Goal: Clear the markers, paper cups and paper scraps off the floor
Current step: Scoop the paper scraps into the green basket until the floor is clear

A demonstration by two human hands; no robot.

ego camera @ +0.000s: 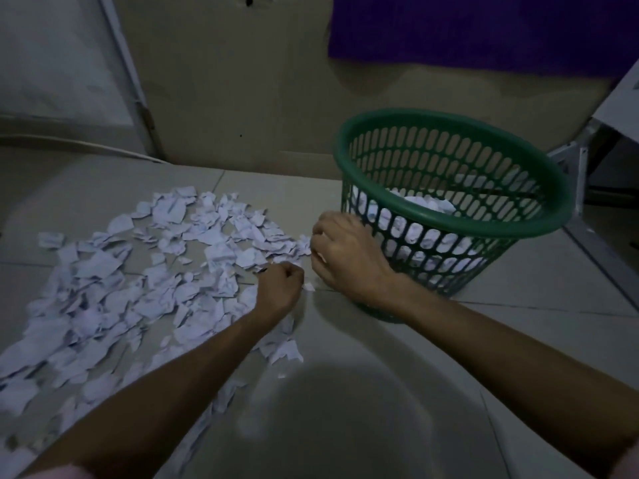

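Observation:
Torn white paper scraps (138, 288) lie spread over the tiled floor across the left and centre. A green slotted plastic basket (484, 223) stands at the right with scraps inside it. My left hand (280, 288) rests on the right edge of the pile, fingers curled shut around scraps. My right hand (345, 254) is just beside it, against the basket's near wall, fingers bent around a few white scraps. No markers or paper cups are in view.
A beige wall (242, 98) rises behind the pile, with a purple cloth (484, 29) hanging at the upper right. A white metal frame leg (581, 174) stands right of the basket. My shadow darkens the tiles near me.

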